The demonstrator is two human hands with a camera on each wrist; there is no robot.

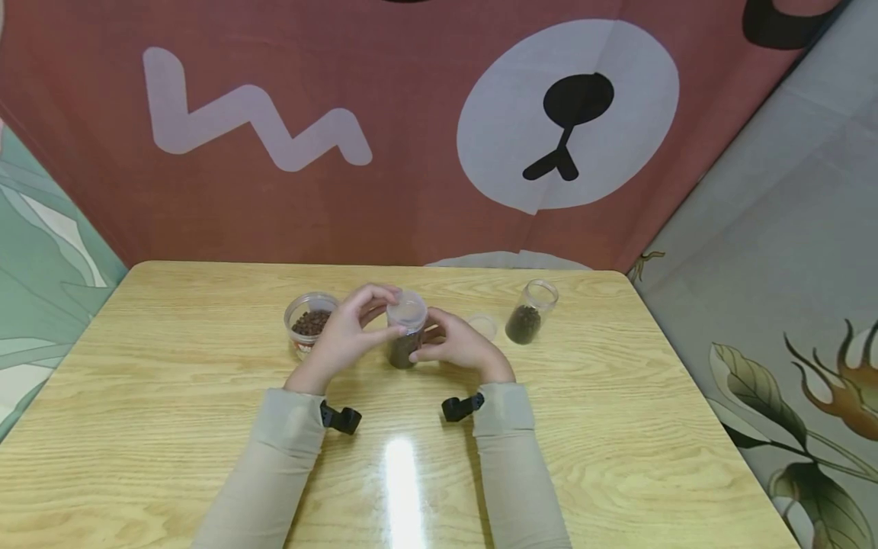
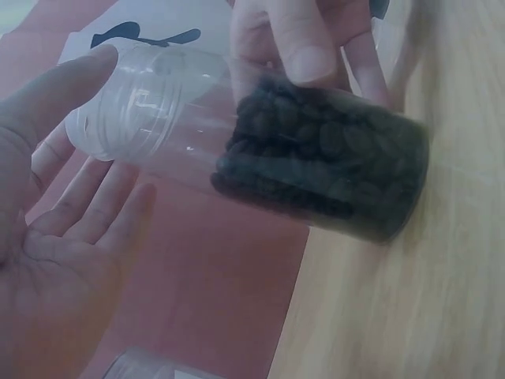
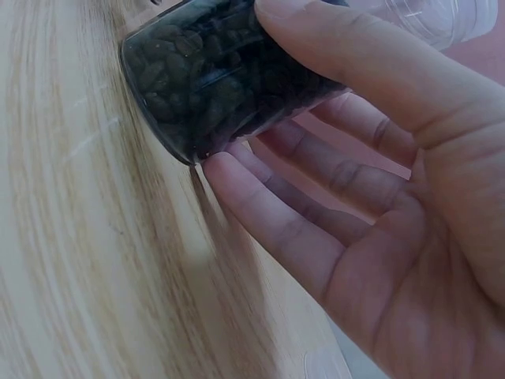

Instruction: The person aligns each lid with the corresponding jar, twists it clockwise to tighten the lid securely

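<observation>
Head view: illumination moderate and largely even. A vertical white glare streak (image 1: 403,488), burnt out at its middle, marks the table (image 1: 617,427) at lower centre. Narrow shadows lie along the inner edges of the sleeves (image 1: 261,473). The lid (image 1: 408,309) at mid-frame reads pale, fine detail soft.

Left wrist view: dimmer, hazy, low in contrast. The jar (image 2: 316,166) carries small highlights at upper left; its dark contents partly merge.

Right wrist view: similarly muted; beans (image 3: 213,87) more distinct. Soft shadow at lower centre, below the right hand (image 3: 394,245); wood grain at left blurred.
</observation>
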